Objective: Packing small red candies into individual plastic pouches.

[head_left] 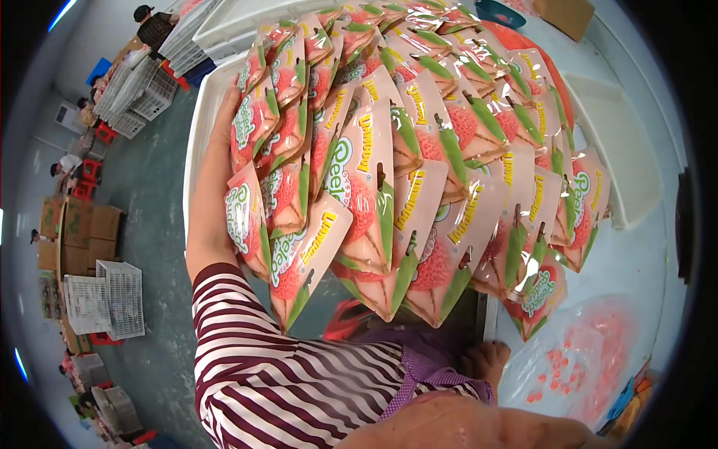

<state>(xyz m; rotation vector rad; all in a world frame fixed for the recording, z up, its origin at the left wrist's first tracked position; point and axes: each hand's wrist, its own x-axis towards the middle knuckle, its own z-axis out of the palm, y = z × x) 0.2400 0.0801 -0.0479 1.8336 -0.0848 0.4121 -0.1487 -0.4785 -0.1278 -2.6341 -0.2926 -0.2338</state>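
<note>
My left arm bracing a broad, overlapping spread of pink-and-green pouches (pixel 366 187)
The pouches stand in front of my chest, the white bin (pixel 195 150) showing past their left side; what bears their weight underneath is hidden. My left hand (pixel 227 112) lies along that side, apparently as a wall, since slick, leaning packs look ready to slide; its fingers vanish behind them, so I cannot tell how tight the grip is. My right hand (pixel 490 362) is low by the table edge, apart from the pouches, its grip unclear. On the right, the pile overlaps a red plastic sheet (pixel 557 71) and stands before a pale tray (pixel 621 153). Nearer me, small red pieces (pixel 557 370) lie on clear plastic (pixel 609 322). The spread itself blocks much of my view of the table (pixel 636 254).
</note>
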